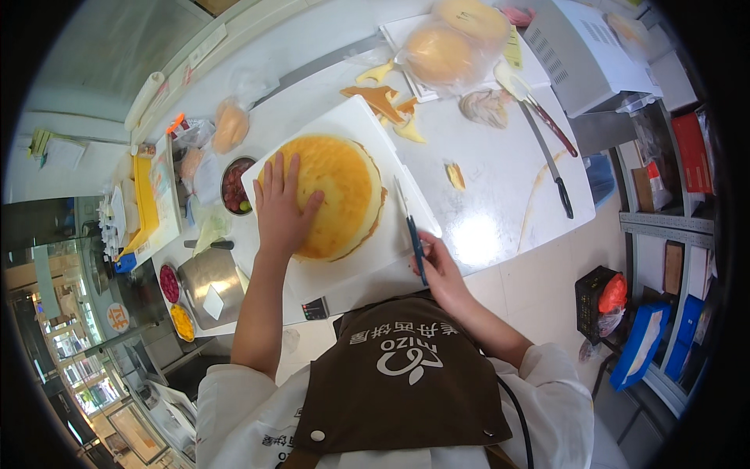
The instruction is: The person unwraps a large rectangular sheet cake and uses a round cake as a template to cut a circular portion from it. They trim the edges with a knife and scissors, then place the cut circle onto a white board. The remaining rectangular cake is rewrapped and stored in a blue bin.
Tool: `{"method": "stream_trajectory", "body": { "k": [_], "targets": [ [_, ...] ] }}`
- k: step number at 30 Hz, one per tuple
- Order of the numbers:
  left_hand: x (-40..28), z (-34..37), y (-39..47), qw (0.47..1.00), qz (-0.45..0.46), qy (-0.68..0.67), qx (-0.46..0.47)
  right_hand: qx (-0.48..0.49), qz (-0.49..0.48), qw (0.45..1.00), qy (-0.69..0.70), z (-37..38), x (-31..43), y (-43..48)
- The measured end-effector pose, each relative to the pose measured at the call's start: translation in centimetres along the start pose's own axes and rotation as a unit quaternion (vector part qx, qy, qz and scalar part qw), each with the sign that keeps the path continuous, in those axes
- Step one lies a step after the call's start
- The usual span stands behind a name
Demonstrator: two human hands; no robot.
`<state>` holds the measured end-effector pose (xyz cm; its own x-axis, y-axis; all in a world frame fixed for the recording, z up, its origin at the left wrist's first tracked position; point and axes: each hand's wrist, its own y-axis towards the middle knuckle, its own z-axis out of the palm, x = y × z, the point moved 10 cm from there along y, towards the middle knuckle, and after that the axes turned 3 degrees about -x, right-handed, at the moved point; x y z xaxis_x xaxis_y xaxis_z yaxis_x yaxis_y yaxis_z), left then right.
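A round golden-topped sponge cake (343, 193) lies on a white board (345, 278). My left hand (287, 205) rests flat on the cake's left side, palm down, fingers spread. Off the cake's right edge, my right hand (439, 269) grips a pair of dark-handled scissors (417, 249). Their slim metal blades point away from me over the board and appear apart from the cake. A ragged brown edge shows along the cake's lower right side.
Sponge offcuts (384, 105) lie beyond the board, near bagged round sponges (442, 53). To the right are a long black-handled knife (548, 149) and a spatula (542, 111). A metal bowl of grapes (236, 186) sits left, close to the board. A small scrap (454, 176) lies on the table.
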<state>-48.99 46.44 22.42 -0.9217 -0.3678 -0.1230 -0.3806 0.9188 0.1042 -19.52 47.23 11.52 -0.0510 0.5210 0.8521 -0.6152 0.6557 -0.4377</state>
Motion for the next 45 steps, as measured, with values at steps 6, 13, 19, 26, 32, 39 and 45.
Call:
{"method": "stream_trajectory", "body": {
  "k": [6,13,19,26,32,39,45],
  "targets": [
    [0.5,0.8,-1.3,0.999,-0.044,-0.012,-0.01,0.006,-0.021,0.999,-0.031,3.2,0.9,0.6],
    [0.4,0.9,-1.4,0.997,-0.067,-0.018,-0.014,-0.019,-0.023,0.995,-0.092,3.9,1.1,3.4],
    [0.3,0.7,-0.9,0.999,-0.042,-0.019,0.0,-0.051,-0.017,0.992,-0.112,1.6,2.2,3.2],
    [-0.3,-0.1,-0.4,0.999,0.005,-0.012,0.036,0.004,0.02,0.994,-0.105,2.6,3.7,4.0],
    [-2.0,0.3,-1.3,0.999,-0.031,0.007,0.027,-0.009,-0.011,0.989,-0.146,2.3,2.7,4.5],
    [-1.8,0.6,-0.9,0.999,0.043,-0.019,0.023,-0.017,-0.006,0.991,-0.131,1.9,3.3,5.0],
    [-2.0,-0.1,-0.3,0.992,0.11,-0.04,0.053,-0.005,-0.006,0.988,-0.155,1.7,2.8,5.4]
  ]
}}
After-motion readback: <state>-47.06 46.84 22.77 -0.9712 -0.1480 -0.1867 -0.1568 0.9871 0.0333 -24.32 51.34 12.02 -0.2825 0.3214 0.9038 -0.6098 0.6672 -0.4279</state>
